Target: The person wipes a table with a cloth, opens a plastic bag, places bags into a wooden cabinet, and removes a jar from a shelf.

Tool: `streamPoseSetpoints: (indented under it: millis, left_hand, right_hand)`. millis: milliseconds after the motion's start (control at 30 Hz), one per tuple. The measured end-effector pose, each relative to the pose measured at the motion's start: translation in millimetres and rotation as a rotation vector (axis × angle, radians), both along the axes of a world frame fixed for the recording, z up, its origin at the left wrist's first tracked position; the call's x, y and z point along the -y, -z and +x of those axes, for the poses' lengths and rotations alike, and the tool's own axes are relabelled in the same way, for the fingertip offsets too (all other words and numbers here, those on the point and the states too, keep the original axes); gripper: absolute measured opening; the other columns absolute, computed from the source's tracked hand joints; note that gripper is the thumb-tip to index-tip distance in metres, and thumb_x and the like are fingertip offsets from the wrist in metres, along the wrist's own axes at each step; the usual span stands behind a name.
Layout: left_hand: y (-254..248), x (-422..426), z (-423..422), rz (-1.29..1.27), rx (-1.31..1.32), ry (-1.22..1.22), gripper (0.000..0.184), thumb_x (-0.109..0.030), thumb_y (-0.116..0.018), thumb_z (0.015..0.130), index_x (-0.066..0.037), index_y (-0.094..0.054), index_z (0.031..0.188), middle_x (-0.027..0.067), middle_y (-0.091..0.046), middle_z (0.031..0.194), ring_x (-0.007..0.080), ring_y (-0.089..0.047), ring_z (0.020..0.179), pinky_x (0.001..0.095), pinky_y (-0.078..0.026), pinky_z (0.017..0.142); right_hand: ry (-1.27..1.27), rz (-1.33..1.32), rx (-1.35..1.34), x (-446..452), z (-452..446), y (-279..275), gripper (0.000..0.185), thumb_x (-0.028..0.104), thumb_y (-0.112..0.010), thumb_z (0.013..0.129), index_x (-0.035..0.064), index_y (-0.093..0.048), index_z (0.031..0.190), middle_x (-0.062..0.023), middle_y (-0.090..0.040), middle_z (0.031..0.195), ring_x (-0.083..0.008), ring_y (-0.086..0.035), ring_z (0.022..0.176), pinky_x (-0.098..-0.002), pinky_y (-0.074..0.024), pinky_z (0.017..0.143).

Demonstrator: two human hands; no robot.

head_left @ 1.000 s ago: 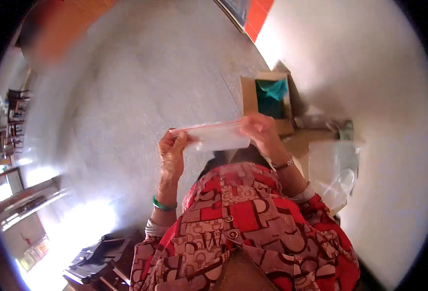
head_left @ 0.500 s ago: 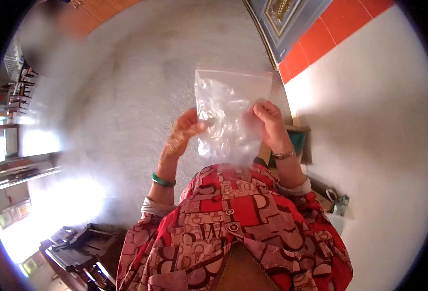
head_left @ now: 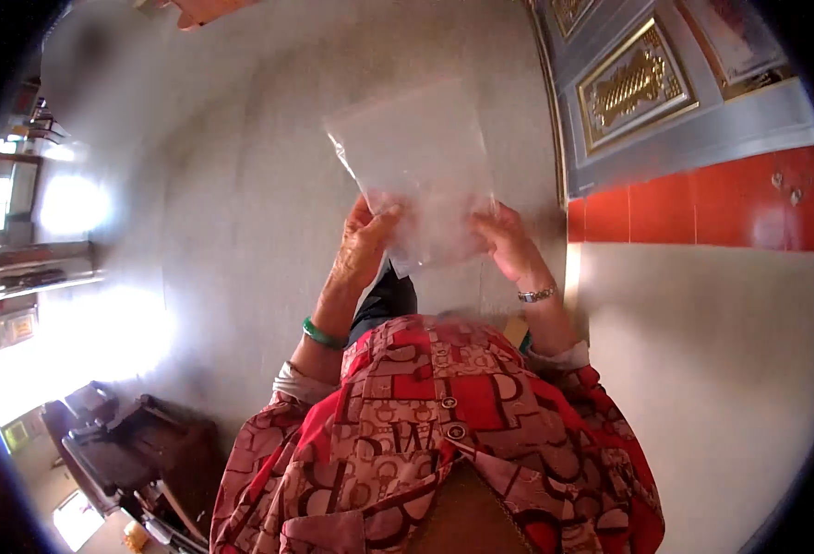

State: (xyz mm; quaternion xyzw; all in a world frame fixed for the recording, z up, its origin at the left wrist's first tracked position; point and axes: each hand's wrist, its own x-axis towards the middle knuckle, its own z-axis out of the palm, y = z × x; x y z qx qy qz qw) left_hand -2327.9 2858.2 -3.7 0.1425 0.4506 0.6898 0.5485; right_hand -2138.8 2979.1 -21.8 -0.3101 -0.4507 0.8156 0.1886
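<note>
A clear plastic zip bag (head_left: 421,157) is held up in front of my body, tilted, its pinkish top strip pointing away from me. My left hand (head_left: 367,242) is closed on the bag's lower left edge, thumb on top; a green bangle circles that wrist. On the lower right edge, my right hand (head_left: 510,245) pinches the plastic between thumb and fingers, with a metal watch band on the wrist. Whether anything lies inside the bag, I cannot tell; it looks flat and see-through.
Grey floor (head_left: 241,185) spreads ahead and left. A grey door with gold panels (head_left: 636,85) stands at upper right, beside red tiles (head_left: 647,214) and a pale wall (head_left: 702,369). Dark wooden furniture (head_left: 139,443) stands at lower left. One dark-trousered leg (head_left: 389,294) shows below the bag.
The bag has tilted, its top swinging left and away, and both hands stay on it. The view has turned, showing more of the door, and my leg has come into sight.
</note>
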Motion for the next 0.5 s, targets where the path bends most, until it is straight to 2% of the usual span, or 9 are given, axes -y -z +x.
streamPoseSetpoints:
  millis: [67,100,133,200,267,367,400,467,500]
  left_hand:
    - [17.8,-26.3,-33.1,0.011,0.049,0.064,0.033,-0.028,-0.052,0.085,-0.006,-0.05,0.11,0.0024,-0.055,0.099,0.0119,-0.053,0.087,0.0272,-0.045,0.071]
    - [-6.1,-42.8,-43.8,-0.057,-0.003,0.059,0.038,-0.034,-0.048,0.087,-0.005,-0.049,0.112,0.0018,-0.054,0.096,0.0113,-0.052,0.086,0.0257,-0.044,0.069]
    - [21.7,-53.3,-65.6,-0.038,-0.063,0.089,0.045,-0.04,-0.046,0.088,-0.004,-0.048,0.115,0.0021,-0.054,0.097,0.0106,-0.052,0.087,0.0255,-0.044,0.07]
    - [28.9,-74.5,-112.6,0.007,-0.047,0.105,0.042,-0.037,-0.045,0.089,-0.005,-0.047,0.117,0.0016,-0.054,0.1,0.0105,-0.051,0.09,0.0265,-0.044,0.072]
    - [31.6,-97.9,-154.0,0.091,0.085,0.148,0.04,-0.033,-0.045,0.089,-0.006,-0.046,0.119,0.0012,-0.053,0.104,0.0105,-0.051,0.093,0.0275,-0.044,0.073]
    - [65.9,-140.0,-207.0,0.345,0.354,0.336,0.038,-0.028,-0.044,0.09,-0.008,-0.044,0.123,0.0005,-0.052,0.108,0.0104,-0.05,0.097,0.029,-0.045,0.076]
    - [64.3,-154.5,-202.5,0.312,0.361,0.322,0.038,-0.026,-0.044,0.091,-0.008,-0.044,0.124,0.0003,-0.052,0.11,0.0104,-0.05,0.099,0.0295,-0.045,0.077]
    - [-0.1,-191.4,-199.3,0.065,0.359,0.103,0.04,-0.029,-0.043,0.091,-0.008,-0.041,0.125,0.0056,-0.05,0.113,0.0191,-0.051,0.102,0.0359,-0.045,0.082]
    - [-2.1,-210.5,-209.3,0.072,0.359,0.101,0.04,-0.029,-0.043,0.091,-0.008,-0.041,0.125,0.0056,-0.05,0.113,0.0191,-0.051,0.102,0.0359,-0.045,0.082]
  right_hand:
    - [0.027,0.04,0.011,-29.3,-26.7,-5.8,0.025,0.014,-0.058,0.082,0.0043,-0.054,0.105,0.0007,-0.058,0.091,-0.0097,-0.055,0.082,-0.0259,-0.0474,0.07]
    - [0.03,0.061,0.019,-43.8,-43.3,-8.8,0.025,0.014,-0.058,0.082,0.0042,-0.054,0.105,0.0001,-0.058,0.091,-0.0107,-0.055,0.082,-0.027,-0.0481,0.07]
    - [0.03,0.073,0.031,-56.1,-58.8,-12.6,0.026,0.014,-0.057,0.082,0.0041,-0.053,0.106,-0.0005,-0.058,0.091,-0.0116,-0.055,0.082,-0.0281,-0.0489,0.069]
    - [0.024,0.095,0.034,-81.4,-101.0,-20.9,0.028,0.014,-0.057,0.082,0.0038,-0.051,0.107,-0.0017,-0.057,0.091,-0.0135,-0.056,0.082,-0.0304,-0.0505,0.069]
    - [-0.004,0.079,0.009,-105.9,-140.0,-29.9,0.029,0.015,-0.056,0.082,0.0036,-0.049,0.108,-0.0028,-0.057,0.092,-0.0154,-0.057,0.082,-0.0326,-0.052,0.068]
    - [-0.071,0.026,-0.017,-141.4,-186.3,-32.2,0.031,0.015,-0.055,0.083,0.0032,-0.047,0.11,-0.0046,-0.056,0.092,-0.0183,-0.058,0.082,-0.036,-0.0544,0.067]
    - [-0.034,0.064,0.028,-150.9,-167.7,-9.1,0.021,0.013,-0.055,0.082,0.0033,-0.05,0.1,-0.0037,-0.055,0.083,-0.0165,-0.058,0.072,-0.0353,-0.0544,0.066]
    - [0.043,-0.058,-0.102,-183.3,-183.2,-5.1,0.016,0.012,-0.055,0.083,0.0035,-0.049,0.095,-0.0035,-0.054,0.079,-0.0162,-0.058,0.066,-0.037,-0.0542,0.066]
    - [0.039,-0.052,-0.102,-201.8,-188.2,0.0,0.016,0.012,-0.055,0.083,0.0035,-0.049,0.095,-0.0035,-0.054,0.079,-0.0162,-0.058,0.066,-0.037,-0.0542,0.066]
